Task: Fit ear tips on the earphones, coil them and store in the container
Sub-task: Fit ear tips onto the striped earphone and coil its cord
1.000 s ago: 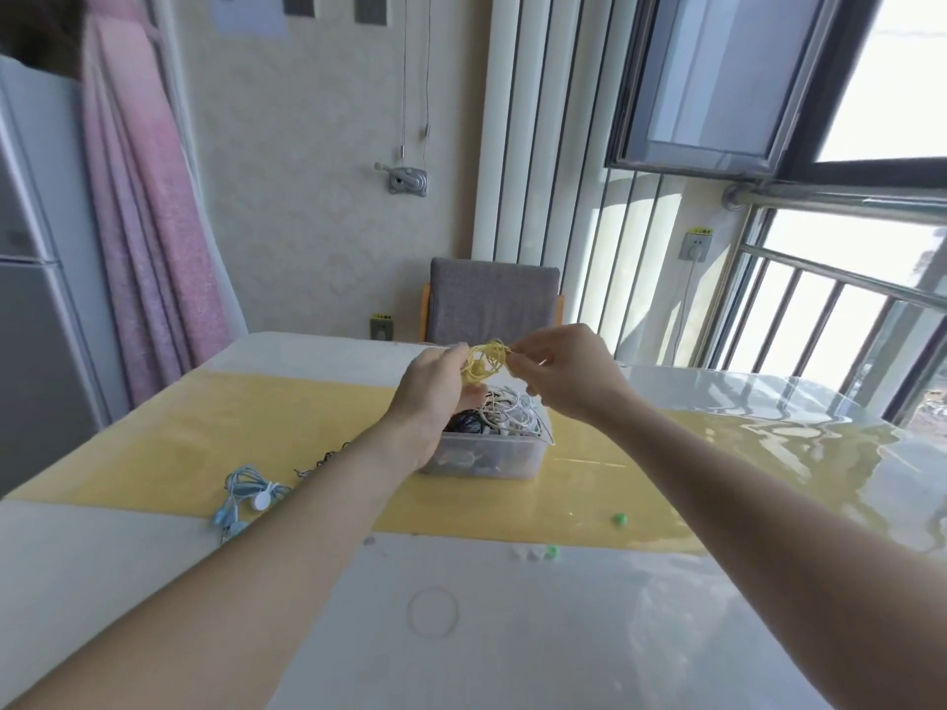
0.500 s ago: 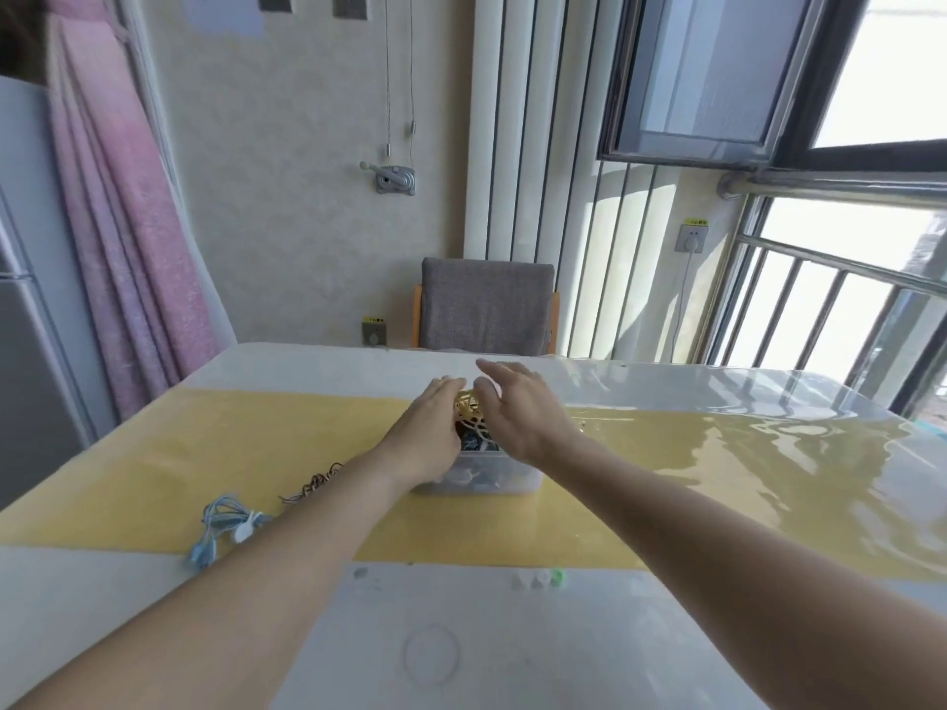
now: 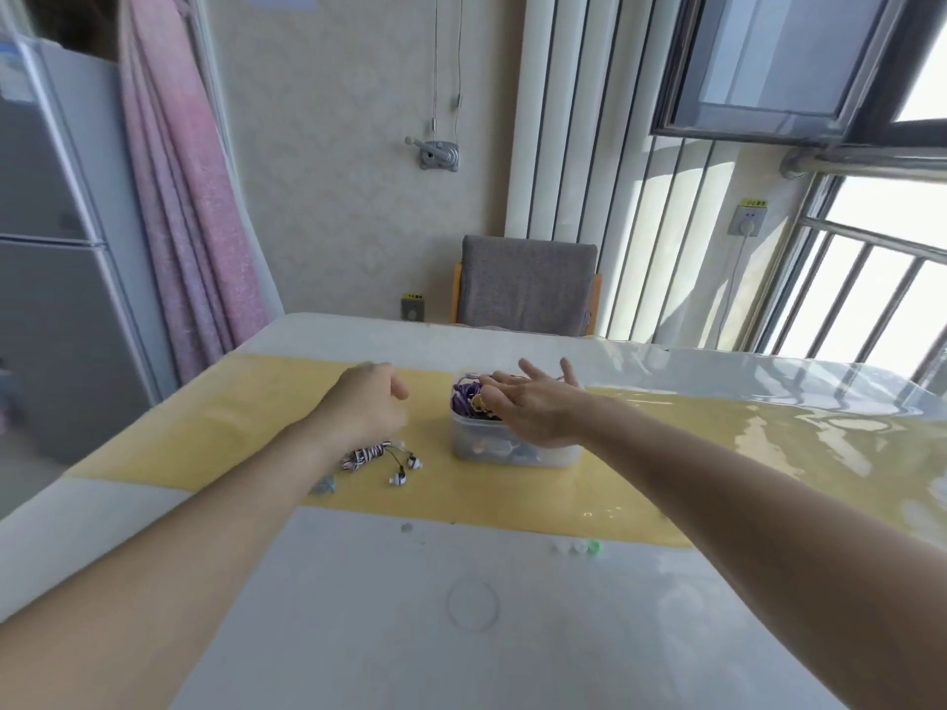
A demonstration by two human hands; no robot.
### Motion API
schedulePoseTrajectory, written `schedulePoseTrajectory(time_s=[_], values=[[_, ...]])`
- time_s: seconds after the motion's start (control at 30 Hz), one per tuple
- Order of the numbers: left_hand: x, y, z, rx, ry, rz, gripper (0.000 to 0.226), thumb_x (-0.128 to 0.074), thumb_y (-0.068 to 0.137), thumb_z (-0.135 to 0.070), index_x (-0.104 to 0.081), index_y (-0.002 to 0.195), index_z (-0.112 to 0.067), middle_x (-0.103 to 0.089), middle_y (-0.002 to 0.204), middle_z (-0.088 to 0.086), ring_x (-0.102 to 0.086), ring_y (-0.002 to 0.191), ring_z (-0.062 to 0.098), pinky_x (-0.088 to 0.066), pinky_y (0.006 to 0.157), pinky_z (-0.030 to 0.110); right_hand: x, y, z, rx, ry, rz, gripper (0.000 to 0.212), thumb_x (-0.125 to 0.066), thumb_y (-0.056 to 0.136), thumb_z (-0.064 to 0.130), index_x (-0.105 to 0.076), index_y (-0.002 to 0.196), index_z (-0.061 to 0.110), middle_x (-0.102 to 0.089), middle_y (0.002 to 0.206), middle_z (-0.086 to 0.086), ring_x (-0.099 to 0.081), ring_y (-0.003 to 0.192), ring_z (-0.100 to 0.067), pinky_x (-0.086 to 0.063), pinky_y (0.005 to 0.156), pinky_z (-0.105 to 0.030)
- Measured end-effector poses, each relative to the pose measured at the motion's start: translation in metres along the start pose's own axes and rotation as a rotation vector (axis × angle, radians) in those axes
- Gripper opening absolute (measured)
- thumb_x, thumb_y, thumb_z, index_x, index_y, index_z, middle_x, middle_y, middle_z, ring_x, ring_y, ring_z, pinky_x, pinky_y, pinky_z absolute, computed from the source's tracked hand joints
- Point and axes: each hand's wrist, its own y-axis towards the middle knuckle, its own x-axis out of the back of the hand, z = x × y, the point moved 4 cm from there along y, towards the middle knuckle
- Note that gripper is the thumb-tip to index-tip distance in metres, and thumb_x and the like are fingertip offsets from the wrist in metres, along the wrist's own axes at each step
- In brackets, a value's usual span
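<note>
On the left, the left hand (image 3: 366, 402) hangs just above the tabletop (image 3: 358, 607) with its fingers loosely curled and nothing in its grip. Below and just beside it lie the black-and-white earphones (image 3: 382, 458): a striped cord bunched loosely, with two dark buds with white tips spread out toward the container. Whether both buds already carry ear tips is too small to tell.

In the middle stands the clear plastic container (image 3: 512, 445), holding a heap of coiled cords, purple on top with a scrap of yellow. The right hand (image 3: 533, 407) hovers at its rim, fingers spread straight, gripping nothing.

Nearer the person, a few loose ear tips (image 3: 576, 546), white and green, sit on the white part of the tabletop.

The step in hand looks to be taking up the striped pair. To do it well, lift it by the bunched cord, not by one bud, so the loops do not drag and knot; check each bud for a tip before winding; then coil evenly around the fingers so it drops into the container without snagging the cords already there.
</note>
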Motion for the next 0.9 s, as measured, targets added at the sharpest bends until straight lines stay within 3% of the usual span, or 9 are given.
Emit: schedulePoseTrajectory(time_s=[0.07, 0.13, 0.23, 0.33, 0.5, 0.6, 0.67, 0.8, 0.9], values=[[-0.008, -0.011, 0.016, -0.004, 0.187, 0.25, 0.051, -0.053, 0.084, -0.013, -0.051, 0.134, -0.023, -0.048, 0.135, 0.0, -0.034, 0.132, 0.024, -0.038, 0.105, 0.037, 0.007, -0.004, 0.007, -0.015, -0.012, -0.022, 0.056, -0.002, 0.106, 0.048, -0.017, 0.158, 0.035, -0.012, 0.167, 0.007, 0.009, 0.155, -0.026, 0.018, 0.113, -0.067], [-0.017, -0.017, 0.024, -0.061, 0.332, 0.351, 0.062, -0.047, 0.084, -0.012, -0.041, 0.142, -0.034, -0.044, 0.138, -0.004, -0.028, 0.132, 0.027, -0.035, 0.105, 0.039, 0.018, -0.009, 0.013, -0.01, -0.001, -0.13, 0.057, -0.003, 0.106, 0.049, -0.021, 0.157, 0.033, -0.012, 0.168, 0.001, 0.011, 0.154, -0.028, 0.019, 0.113, -0.068], [-0.023, -0.02, 0.028, -0.11, 0.425, 0.212, 0.054, -0.051, 0.087, -0.014, -0.047, 0.136, -0.036, -0.05, 0.133, -0.005, -0.036, 0.125, 0.027, -0.035, 0.097, 0.036, 0.034, -0.022, 0.028, 0.035, 0.043, -0.392, 0.056, -0.014, 0.107, 0.05, -0.029, 0.155, 0.027, -0.025, 0.163, -0.006, 0.0, 0.155, -0.029, 0.013, 0.116, -0.064], [-0.021, -0.024, 0.027, -0.125, 0.385, 0.017, 0.041, -0.061, 0.086, -0.012, -0.058, 0.124, -0.027, -0.057, 0.121, -0.002, -0.048, 0.119, 0.024, -0.038, 0.095, 0.035, 0.046, -0.041, 0.04, 0.141, 0.106, -0.702, 0.047, -0.031, 0.106, 0.041, -0.053, 0.138, 0.015, -0.052, 0.139, -0.008, -0.03, 0.144, -0.031, -0.007, 0.119, -0.056], [-0.001, -0.033, 0.015, -0.16, 0.088, -0.228, 0.031, -0.061, 0.081, -0.001, -0.067, 0.11, -0.013, -0.057, 0.103, 0.004, -0.061, 0.092, 0.023, -0.047, 0.077, 0.031, 0.049, -0.074, 0.043, 0.308, 0.186, -1.014, 0.025, -0.05, 0.097, 0.025, -0.063, 0.115, 0.012, -0.06, 0.109, -0.004, -0.051, 0.109, -0.026, -0.033, 0.1, -0.04], [0.02, -0.043, 0.0, -0.169, -0.122, -0.315, 0.027, -0.062, 0.081, 0.002, -0.071, 0.1, -0.015, -0.056, 0.094, 0.002, -0.058, 0.074, 0.005, -0.041, 0.06, 0.011, 0.037, -0.087, 0.041, 0.388, 0.263, -1.01, 0.02, -0.057, 0.093, 0.013, -0.064, 0.111, 0.009, -0.06, 0.105, -0.004, -0.051, 0.103, -0.023, -0.039, 0.09, -0.034], [0.029, -0.05, -0.009, -0.143, -0.298, -0.294, 0.025, -0.068, 0.079, 0.001, -0.072, 0.094, -0.019, -0.062, 0.089, -0.001, -0.059, 0.071, 0.004, -0.04, 0.061, 0.005, 0.025, -0.094, 0.042, 0.415, 0.353, -0.956, 0.021, -0.058, 0.092, 0.008, -0.064, 0.112, 0.008, -0.06, 0.105, -0.003, -0.053, 0.103, -0.02, -0.043, 0.088, -0.029], [0.027, -0.068, -0.029, -0.046, -0.914, -0.076, 0.023, -0.068, 0.082, 0.008, -0.073, 0.094, -0.011, -0.063, 0.079, 0.005, -0.061, 0.074, 0.016, -0.056, 0.077, 0.028, 0.001, -0.106, 0.045, 0.301, 0.681, -0.78, 0.024, -0.065, 0.091, 0.018, -0.061, 0.115, 0.016, -0.06, 0.111, 0.003, -0.062, 0.095, -0.005, -0.053, 0.085, -0.031], [0.005, -0.084, -0.05, 0.043, -1.217, 0.083, 0.019, -0.059, 0.086, 0.01, -0.068, 0.097, -0.002, -0.065, 0.077, 0.006, -0.064, 0.069, 0.019, -0.056, 0.066, 0.028, -0.023, -0.114, 0.048, 0.157, 1.088, -0.504, 0.038, -0.073, 0.089, 0.031, -0.055, 0.123, 0.024, -0.064, 0.113, 0.005, -0.072, 0.083, -0.011, -0.06, 0.079, -0.035]])
